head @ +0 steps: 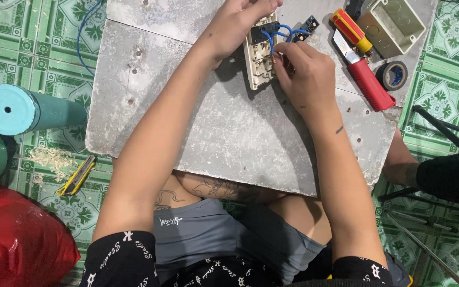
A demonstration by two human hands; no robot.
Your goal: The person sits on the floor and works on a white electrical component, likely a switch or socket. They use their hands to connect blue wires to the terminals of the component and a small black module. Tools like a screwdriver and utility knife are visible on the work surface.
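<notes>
The left hand (pixel 237 24) grips a cream plastic switch plate (pixel 260 58) on the rough grey bench (pixel 229 133). The right hand (pixel 304 74) pinches a thin blue wire (pixel 270 42).

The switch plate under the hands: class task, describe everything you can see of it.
The switch plate is a cream plastic rectangle lying back-up on the grey board, its long side running away from the person. Dark modules sit in its frame, and blue wires loop from them. The left hand grips its far end; the right hand pinches a wire end at its right edge.
</notes>
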